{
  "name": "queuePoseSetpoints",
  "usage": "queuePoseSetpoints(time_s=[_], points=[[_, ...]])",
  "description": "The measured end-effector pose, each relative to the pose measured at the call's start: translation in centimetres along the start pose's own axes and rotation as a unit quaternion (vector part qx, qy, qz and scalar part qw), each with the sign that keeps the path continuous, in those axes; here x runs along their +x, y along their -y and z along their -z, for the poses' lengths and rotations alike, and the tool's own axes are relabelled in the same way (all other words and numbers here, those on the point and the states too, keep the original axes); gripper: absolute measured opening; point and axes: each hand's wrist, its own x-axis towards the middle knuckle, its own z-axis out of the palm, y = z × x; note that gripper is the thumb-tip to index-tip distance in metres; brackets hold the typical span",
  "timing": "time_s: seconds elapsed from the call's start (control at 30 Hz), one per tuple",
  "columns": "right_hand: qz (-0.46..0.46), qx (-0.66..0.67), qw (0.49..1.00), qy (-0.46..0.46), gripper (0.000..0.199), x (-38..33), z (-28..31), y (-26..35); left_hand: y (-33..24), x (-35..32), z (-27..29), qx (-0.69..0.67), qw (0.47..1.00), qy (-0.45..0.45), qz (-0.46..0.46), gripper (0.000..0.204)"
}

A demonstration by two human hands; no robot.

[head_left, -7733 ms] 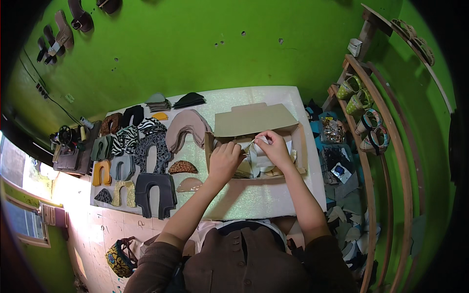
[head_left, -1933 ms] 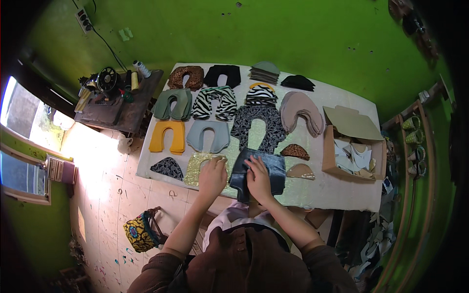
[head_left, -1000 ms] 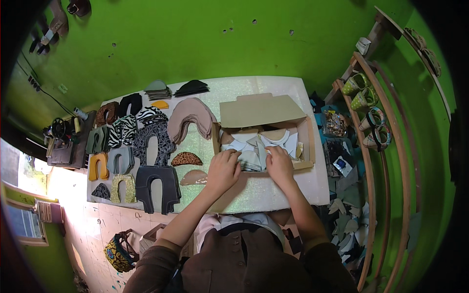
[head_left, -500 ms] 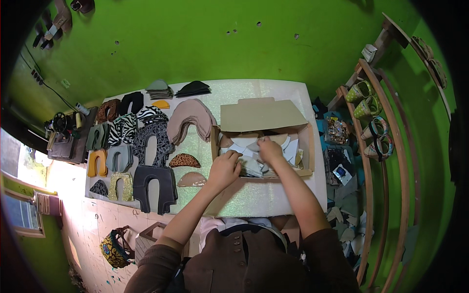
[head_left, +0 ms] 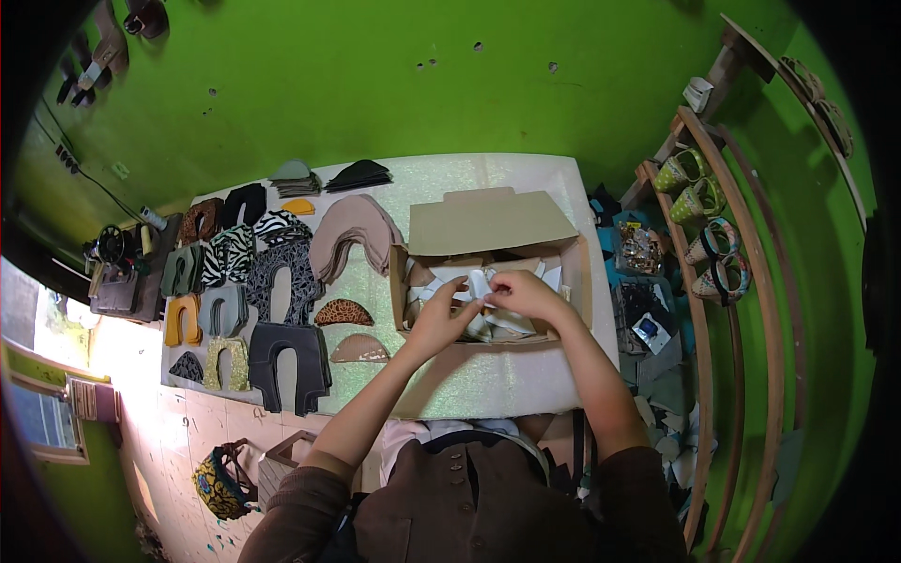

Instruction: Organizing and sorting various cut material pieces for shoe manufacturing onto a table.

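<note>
My left hand [head_left: 441,317] and my right hand [head_left: 526,295] meet over an open cardboard box [head_left: 493,223] on the table. Between their fingertips is a small white piece [head_left: 480,283], perhaps paper or card; its exact kind is too small to tell. The right fingers are pinched at it, and the left thumb and fingers close on its other side. Loose white and pale cut pieces [head_left: 549,278] fill the box below, partly covered by my hands. The box's flap leans open toward the wall.
Stacks of U-shaped cut pieces lie left of the box, among them beige [head_left: 352,225], dark grey [head_left: 282,347] and zebra-striped [head_left: 228,253] ones. A sewing machine [head_left: 114,246] stands far left. A wooden rack [head_left: 751,281] with sandals [head_left: 699,199] rises at right, beside heaped scraps [head_left: 657,366].
My right hand has lifted a white piece from among those in the box and drawn it toward my left hand. Both hands now come together at it. The view has shifted slightly.
</note>
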Motion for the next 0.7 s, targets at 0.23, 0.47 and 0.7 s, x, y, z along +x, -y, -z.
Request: queuePoseSetpoints(time_s=[0.23,0.47,0.7], points=[[0.027,0.076,0.997,0.011,0.018,-1.0,0.0,1.2,1.1,1.4,0.2,-0.085,0.994,0.013,0.064,0.033],[-0.034,0.126,0.991,0.012,0.017,-1.4,1.7,-0.3,1.7,1.3,0.9,-0.134,0.984,-0.109,0.053,0.021],[-0.044,0.136,0.989,-0.038,0.018,-0.9,0.4,-0.3,3.0,-0.2,1.4,-0.147,0.977,-0.123,0.097,0.017]])
